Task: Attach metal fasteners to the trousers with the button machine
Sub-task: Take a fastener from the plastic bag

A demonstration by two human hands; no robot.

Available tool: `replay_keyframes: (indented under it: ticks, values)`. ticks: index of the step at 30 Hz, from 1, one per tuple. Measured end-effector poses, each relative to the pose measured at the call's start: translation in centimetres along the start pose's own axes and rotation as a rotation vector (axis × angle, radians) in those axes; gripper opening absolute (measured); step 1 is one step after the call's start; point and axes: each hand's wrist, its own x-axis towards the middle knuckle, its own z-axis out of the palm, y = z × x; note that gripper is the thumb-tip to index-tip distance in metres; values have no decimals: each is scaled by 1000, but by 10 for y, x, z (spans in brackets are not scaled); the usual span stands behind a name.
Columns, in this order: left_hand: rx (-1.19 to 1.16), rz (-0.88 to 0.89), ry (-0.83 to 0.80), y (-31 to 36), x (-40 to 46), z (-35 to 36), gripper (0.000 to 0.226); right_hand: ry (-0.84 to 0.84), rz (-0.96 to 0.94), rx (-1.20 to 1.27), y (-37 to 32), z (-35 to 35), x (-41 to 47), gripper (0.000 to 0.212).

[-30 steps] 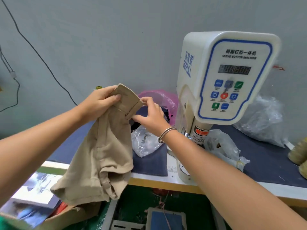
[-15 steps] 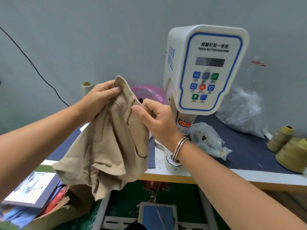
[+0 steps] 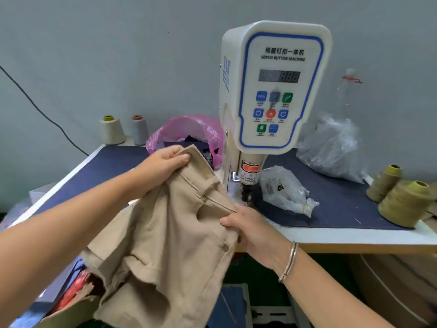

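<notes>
Beige trousers (image 3: 165, 245) hang in the air in front of the table, held by both hands. My left hand (image 3: 165, 162) pinches the top corner of the waistband. My right hand (image 3: 250, 226) grips the waistband edge lower down, just in front of the machine's base. The white servo button machine (image 3: 274, 86) stands on the table behind, its dark punch head (image 3: 246, 192) just above and behind my right hand. A small metal fastener (image 3: 203, 198) shows on the waistband between my hands.
A blue cloth (image 3: 331, 197) covers the table. On it lie a clear plastic bag of small parts (image 3: 283, 192), a larger clear bag (image 3: 331, 147), a pink bag (image 3: 189, 131), and thread cones (image 3: 402, 202) at the right and back left (image 3: 112, 130). A cardboard box (image 3: 71, 311) sits below left.
The trousers have come down and toward the machine. My right hand slid down the waistband to a lower grip by the machine's base. The view shifted right and lower.
</notes>
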Motion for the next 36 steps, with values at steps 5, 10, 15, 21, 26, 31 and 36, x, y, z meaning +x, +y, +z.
replay_keyframes:
  ticks: [5,10,15,21,26,31,36]
  values:
    - [193,-115,-103,-19,-1,31,49,151,33,217,10,-34,0,36]
    - [347,-137,-253,-38,0,53,38,153,75,199,10,-64,-1,38]
    - [106,-127,-213,-48,7,66,42,174,62,101,0,-83,12,16]
    - [-174,-240,-228,-58,5,80,20,139,13,106,4,-98,28,25]
    - [-228,-266,-150,-60,14,80,49,225,-53,91,1,-96,38,25]
    - [-251,-194,-89,-68,19,87,36,288,-23,-54,-3,-93,44,30]
    - [-245,-195,76,-79,21,98,12,172,-135,202,14,-106,32,72]
